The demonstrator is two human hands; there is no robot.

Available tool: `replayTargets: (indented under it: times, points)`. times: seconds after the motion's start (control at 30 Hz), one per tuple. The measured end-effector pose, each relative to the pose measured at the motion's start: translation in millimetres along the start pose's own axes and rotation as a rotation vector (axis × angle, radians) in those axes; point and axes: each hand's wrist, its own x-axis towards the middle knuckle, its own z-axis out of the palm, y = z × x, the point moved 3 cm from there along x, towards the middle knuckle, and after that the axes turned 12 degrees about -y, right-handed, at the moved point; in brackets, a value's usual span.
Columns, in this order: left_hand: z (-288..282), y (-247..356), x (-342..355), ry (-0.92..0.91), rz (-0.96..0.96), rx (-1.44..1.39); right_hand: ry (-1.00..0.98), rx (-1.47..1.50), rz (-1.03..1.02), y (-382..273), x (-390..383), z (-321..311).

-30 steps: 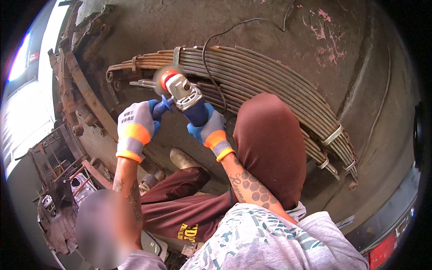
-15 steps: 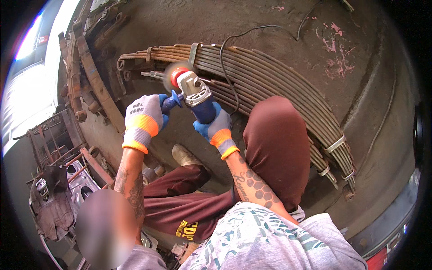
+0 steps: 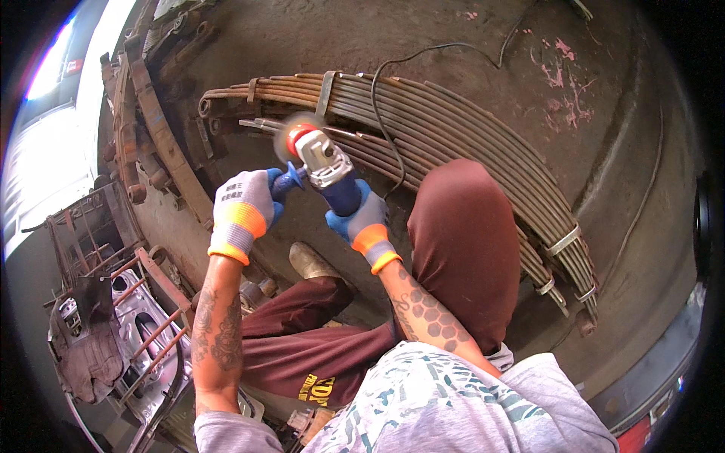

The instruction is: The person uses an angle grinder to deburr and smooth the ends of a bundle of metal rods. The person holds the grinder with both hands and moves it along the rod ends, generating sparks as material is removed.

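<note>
Both my gloved hands hold a blue angle grinder [image 3: 341,193] with a silver head and a red hub. Its round disc [image 3: 286,140] is blurred by spinning and lies over the near edge of a rusty leaf spring pack [image 3: 356,139]; I cannot tell whether they touch. My left hand [image 3: 245,200] is wrapped round the blue side handle [image 3: 289,180]. My right hand [image 3: 362,217] grips the grinder's body from the right. A larger leaf spring pack [image 3: 453,124], bound with metal clips, curves behind the smaller one.
A black cord [image 3: 375,98] crosses the springs. More leaf springs [image 3: 168,140] lie at the far left. Metal frames and parts [image 3: 147,332] stand at the lower left. My bent knee [image 3: 464,241] is close beside the spring packs, on the right.
The grinder and both hands have shifted slightly down and to the right. The disc still spins, and both hands keep their grip.
</note>
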Motion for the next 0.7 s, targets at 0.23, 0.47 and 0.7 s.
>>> replayTargets:
  times: [0.23, 0.47, 0.7]
  points:
    - [1, 21, -3, 0.009, 0.020, 0.006, 0.067, 0.053, -0.049, 12, -9, -11]
    - [17, -38, -3, 0.013, -0.083, -0.092, -0.062, -0.058, -0.097, 4, 24, 31]
    - [57, -74, -12, 0.011, -0.053, -0.216, -0.127, -0.214, -0.171, 14, 36, 50]
